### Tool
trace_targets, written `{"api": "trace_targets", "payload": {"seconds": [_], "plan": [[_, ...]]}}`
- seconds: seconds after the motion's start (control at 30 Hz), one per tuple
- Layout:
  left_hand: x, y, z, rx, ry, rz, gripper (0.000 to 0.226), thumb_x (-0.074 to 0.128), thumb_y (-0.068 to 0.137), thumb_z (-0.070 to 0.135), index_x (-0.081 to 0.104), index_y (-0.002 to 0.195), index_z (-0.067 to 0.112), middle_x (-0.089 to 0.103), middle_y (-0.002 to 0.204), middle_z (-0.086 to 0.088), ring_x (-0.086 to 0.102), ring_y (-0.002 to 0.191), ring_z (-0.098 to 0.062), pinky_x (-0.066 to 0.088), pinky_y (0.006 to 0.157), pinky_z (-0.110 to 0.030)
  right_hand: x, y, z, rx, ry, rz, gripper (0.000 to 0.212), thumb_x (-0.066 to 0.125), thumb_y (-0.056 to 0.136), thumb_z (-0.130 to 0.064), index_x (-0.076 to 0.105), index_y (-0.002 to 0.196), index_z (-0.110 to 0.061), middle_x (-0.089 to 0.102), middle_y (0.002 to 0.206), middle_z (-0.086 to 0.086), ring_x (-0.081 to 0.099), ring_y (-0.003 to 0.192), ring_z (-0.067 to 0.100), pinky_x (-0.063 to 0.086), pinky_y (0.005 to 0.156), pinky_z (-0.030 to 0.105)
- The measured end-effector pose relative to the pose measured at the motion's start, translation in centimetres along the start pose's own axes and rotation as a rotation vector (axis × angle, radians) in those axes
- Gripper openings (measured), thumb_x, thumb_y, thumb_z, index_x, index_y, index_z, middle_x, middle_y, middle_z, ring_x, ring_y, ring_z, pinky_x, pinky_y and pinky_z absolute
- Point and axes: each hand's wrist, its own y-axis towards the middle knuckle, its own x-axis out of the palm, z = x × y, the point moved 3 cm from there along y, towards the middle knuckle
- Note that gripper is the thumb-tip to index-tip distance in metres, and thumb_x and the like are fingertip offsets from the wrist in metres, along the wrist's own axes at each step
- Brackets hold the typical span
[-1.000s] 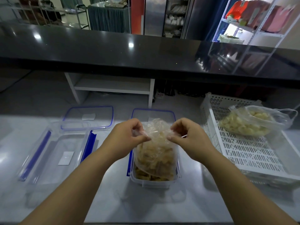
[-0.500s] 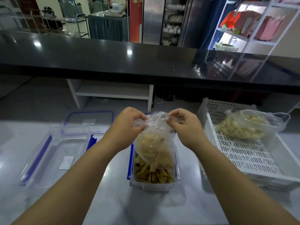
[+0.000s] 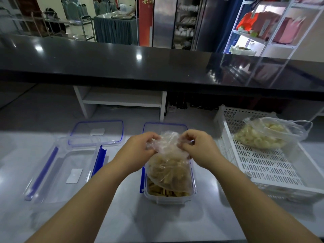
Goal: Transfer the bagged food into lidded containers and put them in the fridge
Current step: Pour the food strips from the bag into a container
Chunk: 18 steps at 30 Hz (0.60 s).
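We stand at a pale grey counter (image 3: 157,223), black ledge (image 3: 105,64) above; our left hand (image 3: 138,151) and right hand (image 3: 199,149) pinch the bag (image 3: 168,171) over the container (image 3: 168,200), fingertips partly hidden in plastic

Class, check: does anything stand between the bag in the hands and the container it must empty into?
Nothing visible does. The left hand and right hand pinch the bag right over the open container; its lid lies behind it.

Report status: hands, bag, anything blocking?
Left hand and right hand both pinching top of bag. It hangs over open container, some food already inside. Nothing blocking; second bag sits in white crate.
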Motion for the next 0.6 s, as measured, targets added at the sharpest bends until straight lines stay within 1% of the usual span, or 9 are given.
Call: {"api": "trace_targets", "payload": {"seconds": [0.07,0.13,0.2,0.3,0.37,0.43,0.53,0.6], "plan": [[-1.0,0.1,0.8,0.052,-0.032,0.056,0.026,0.067,0.085,0.026,0.060,0.110,0.031,0.060,0.094,0.014,0.056,0.080,0.002,0.045,0.066,-0.015,-1.2,0.2,-1.2,-0.040,0.038,0.065,0.019,0.067,0.086,-0.009,0.062,0.074,-0.022,0.063,0.071,-0.005,0.059,0.060,0.012,0.058,0.057,0.032],[-2.2,0.2,1.8,0.115,-0.049,0.122,0.021,0.069,0.083,0.030,0.061,0.102,0.032,0.060,0.089,0.017,0.057,0.079,0.001,0.047,0.067,-0.018,-2.2,0.3,-2.4,-0.078,0.054,0.106,0.015,0.068,0.086,-0.010,0.063,0.076,-0.021,0.062,0.070,-0.003,0.057,0.056,0.012,0.054,0.052,0.023],[-3.1,0.1,2.8,0.169,-0.042,0.147,0.018,0.069,0.082,0.032,0.061,0.098,0.032,0.060,0.086,0.019,0.056,0.080,0.003,0.043,0.067,-0.015,-3.0,0.5,-3.2,-0.101,0.075,0.144,0.009,0.069,0.086,-0.011,0.065,0.079,-0.017,0.063,0.070,0.000,0.057,0.054,0.012,0.051,0.049,0.018],[-4.0,0.1,4.0,0.243,0.004,0.140,0.016,0.068,0.083,0.033,0.062,0.098,0.032,0.060,0.086,0.021,0.056,0.084,0.005,0.040,0.067,-0.012,-3.9,0.5,-3.9,-0.128,0.091,0.196,0.011,0.069,0.085,-0.011,0.066,0.077,-0.018,0.063,0.069,0.002,0.058,0.055,0.015,0.052,0.048,0.021],[-4.6,0.2,4.5,0.279,0.011,0.136,0.014,0.067,0.084,0.033,0.060,0.096,0.036,0.060,0.086,0.022,0.056,0.085,0.006,0.042,0.069,-0.013,-4.2,0.2,-4.1,-0.133,0.104,0.210,0.013,0.069,0.085,-0.010,0.066,0.076,-0.019,0.063,0.068,0.001,0.058,0.056,0.016,0.054,0.050,0.026],[-5.1,0.1,4.9,0.290,-0.002,0.128,0.014,0.066,0.084,0.034,0.059,0.095,0.037,0.060,0.086,0.024,0.056,0.085,0.006,0.044,0.070,-0.014,-4.4,-0.1,-4.4,-0.140,0.114,0.223,0.009,0.069,0.085,-0.010,0.067,0.078,-0.016,0.064,0.067,0.000,0.059,0.056,0.016,0.056,0.051,0.031],[-5.0,0.0,4.9,0.297,-0.011,0.109,0.015,0.066,0.084,0.034,0.060,0.098,0.035,0.060,0.086,0.024,0.056,0.085,0.005,0.045,0.070,-0.015,-4.5,-0.5,-4.6,-0.142,0.100,0.230,0.007,0.068,0.085,-0.011,0.068,0.080,-0.016,0.065,0.069,0.002,0.059,0.058,0.015,0.055,0.051,0.029],[-4.6,-0.2,4.6,0.294,-0.042,0.095,0.017,0.066,0.084,0.032,0.060,0.099,0.036,0.061,0.088,0.023,0.058,0.086,0.005,0.045,0.071,-0.016,-4.7,-0.9,-4.5,-0.144,0.108,0.250,0.012,0.068,0.085,-0.010,0.067,0.079,-0.020,0.064,0.068,0.001,0.059,0.059,0.014,0.054,0.051,0.026]]}}
